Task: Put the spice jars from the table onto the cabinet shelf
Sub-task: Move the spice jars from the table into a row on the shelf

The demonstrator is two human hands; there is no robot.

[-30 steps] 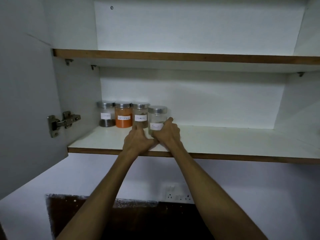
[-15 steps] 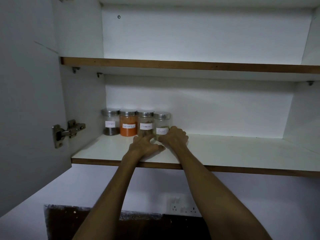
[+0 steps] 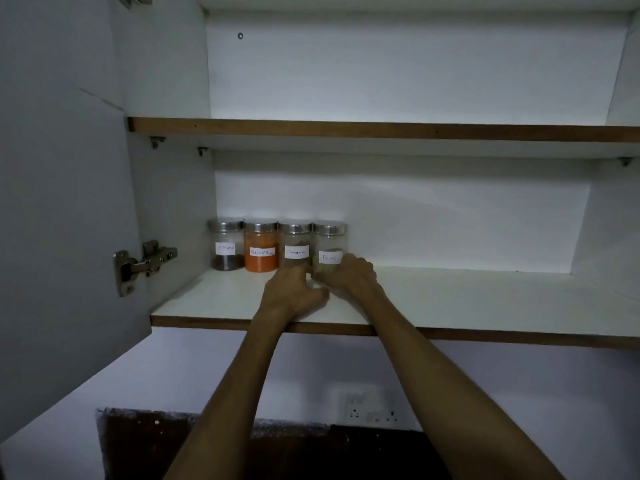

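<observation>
- Dark brown surface [image 3: 145,441] fills the bottom of the view, nearest the camera, with a white wall socket [image 3: 372,412] on the wall just above it to the right.
- Two bare forearms reach up and away from there to the lower cabinet shelf [image 3: 467,303], a white board with a brown front edge.
- Left hand [image 3: 289,292] rests on the shelf near its front edge, fingers loosely curled and reaching toward the foot of the third jar [image 3: 295,245]; whether they touch it cannot be told, and the hand closes on nothing that shows.
- Right hand [image 3: 349,275] lies just to the right of the left one, its fingers wrapped round the lower part of the fourth jar [image 3: 330,245], covering the base.
- That jar stands upright at the right end of a row of four, touching or almost touching its neighbour; it is clear glass with a metal lid, a white handwritten label and a pale greenish fill low down.
- Further left stand the orange jar [image 3: 261,247], filled with orange powder, and the leftmost jar [image 3: 225,244], with dark contents at the bottom, by the cabinet's left wall.
- All four sit toward the far left of the shelf.
- Left of them a metal hinge [image 3: 142,265] is fixed to the open door [image 3: 59,202].
- Above, the upper shelf [image 3: 381,129] spans the cabinet.
</observation>
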